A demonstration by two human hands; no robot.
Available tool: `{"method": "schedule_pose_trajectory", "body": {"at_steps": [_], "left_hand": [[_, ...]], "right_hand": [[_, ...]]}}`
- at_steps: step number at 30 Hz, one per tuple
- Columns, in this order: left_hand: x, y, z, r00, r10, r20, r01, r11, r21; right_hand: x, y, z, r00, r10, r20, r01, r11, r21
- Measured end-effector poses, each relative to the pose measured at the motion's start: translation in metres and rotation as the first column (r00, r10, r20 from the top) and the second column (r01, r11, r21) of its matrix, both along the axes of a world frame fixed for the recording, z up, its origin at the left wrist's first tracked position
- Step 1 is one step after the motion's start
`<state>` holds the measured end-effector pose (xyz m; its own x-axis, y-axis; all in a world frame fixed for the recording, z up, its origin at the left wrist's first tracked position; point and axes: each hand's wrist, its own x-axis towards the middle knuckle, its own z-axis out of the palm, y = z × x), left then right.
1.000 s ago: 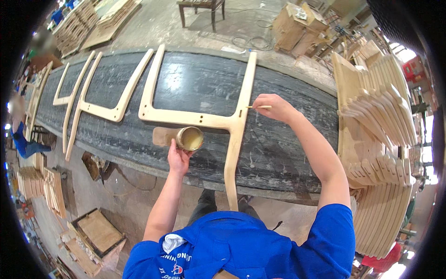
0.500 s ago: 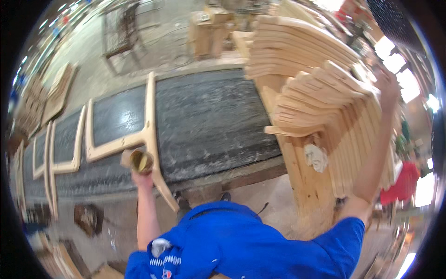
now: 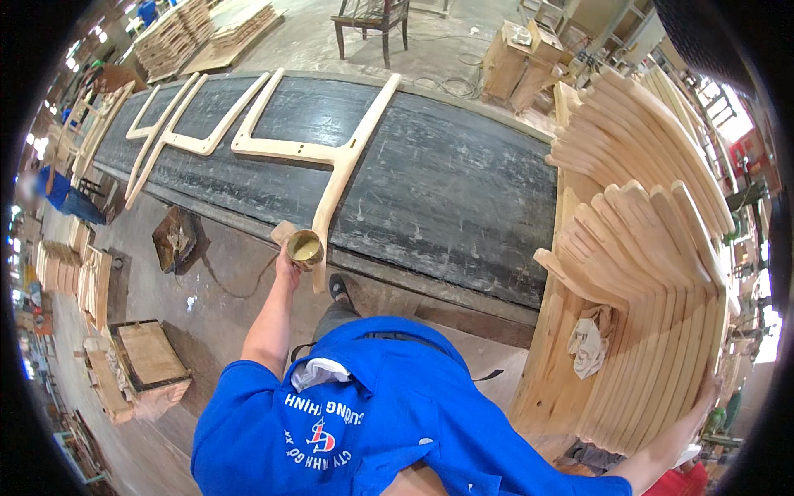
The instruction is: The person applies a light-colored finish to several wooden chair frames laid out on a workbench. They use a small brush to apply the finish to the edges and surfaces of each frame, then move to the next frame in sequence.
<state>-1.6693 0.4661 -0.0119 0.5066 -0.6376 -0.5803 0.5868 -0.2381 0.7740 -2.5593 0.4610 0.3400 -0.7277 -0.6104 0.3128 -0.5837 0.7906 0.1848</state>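
Observation:
My left hand [image 3: 287, 263] is closed around a small round can [image 3: 306, 249] with yellowish matter inside. A light-brown flat piece [image 3: 284, 232] shows beside the can, apparently in the same hand; its kind is unclear. Just beyond lies a pale wooden chair side frame [image 3: 341, 154] on the black-topped table [image 3: 447, 190], its long leg reaching over the near edge beside the can. At far right, my right hand [image 3: 709, 394] is against the outer side of a stack of curved wooden parts [image 3: 653, 331]. Its fingers are mostly hidden.
More side frames [image 3: 194, 143] lie along the table's left part. A second stack of curved parts [image 3: 637, 132] stands behind the first, with a crumpled white cloth [image 3: 588, 343] nearby. A dark chair [image 3: 372, 25], a wooden box [image 3: 149, 355] and a person [image 3: 58, 188] are farther off.
The view has swung, so the table and stacks sit differently in it. My right hand has come from the stack's upper far end down along its outer side. My left hand still holds the can.

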Motion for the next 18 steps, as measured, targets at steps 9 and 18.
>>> {"method": "schedule_pose_trajectory", "body": {"at_steps": [9,18], "left_hand": [[-0.035,-0.035,-0.051,0.886,-0.306,-0.348,0.267,0.951,-0.155],[0.062,-0.01,-0.053,0.964,-0.143,-0.226,0.067,0.946,-0.317]], "right_hand": [[0.087,0.068,0.064,0.986,0.094,-0.141,-0.11,0.988,-0.106],[0.354,-0.074,0.029,0.512,0.769,-0.382,-0.791,0.596,0.14]]}}
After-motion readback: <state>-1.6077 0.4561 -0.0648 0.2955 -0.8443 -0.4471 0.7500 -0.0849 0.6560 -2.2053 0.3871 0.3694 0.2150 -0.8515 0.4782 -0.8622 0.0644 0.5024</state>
